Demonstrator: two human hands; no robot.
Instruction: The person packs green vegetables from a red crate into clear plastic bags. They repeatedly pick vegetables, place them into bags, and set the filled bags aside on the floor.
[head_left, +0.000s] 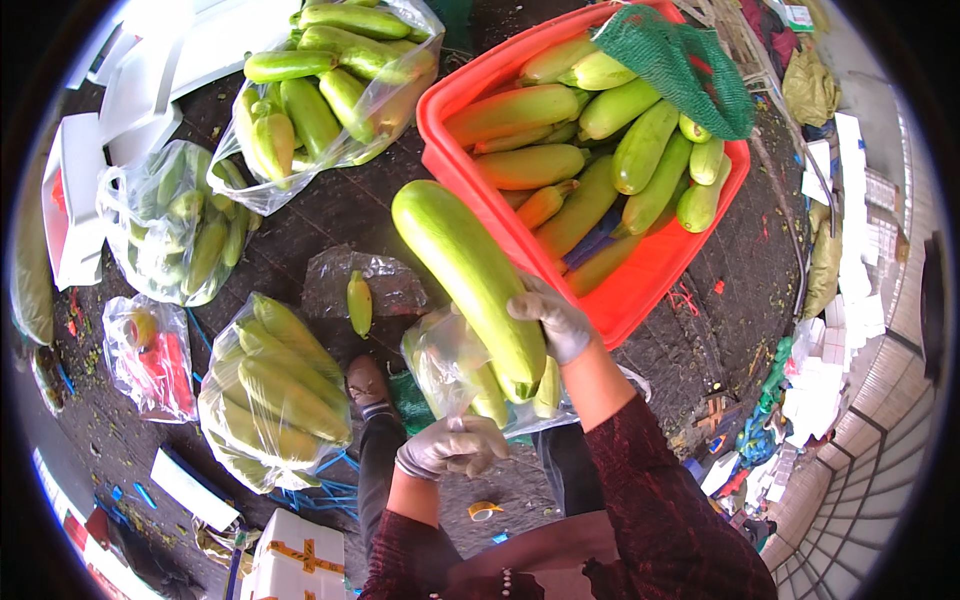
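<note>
A large light-green zucchini (465, 270) is gripped near its lower end by my gloved right hand (553, 319). It slants above a clear plastic bag (442, 367) that holds several zucchini between my legs. The gloved fingers of my left hand (454, 446) pinch the gathered plastic of that bag. Beyond my right hand stands a red plastic crate (480, 191), partly filled with zucchini (645, 157). Draped over the crate's far corner is a green mesh net (686, 67).
Bagged zucchini (277, 390) stand at left, with further filled bags (180, 217) (322, 90) behind them. One small zucchini (359, 304) lies on a plastic sheet (319, 281). White foam boxes (296, 559) sit at lower left, near blue straps (330, 495) and a tape roll (484, 511).
</note>
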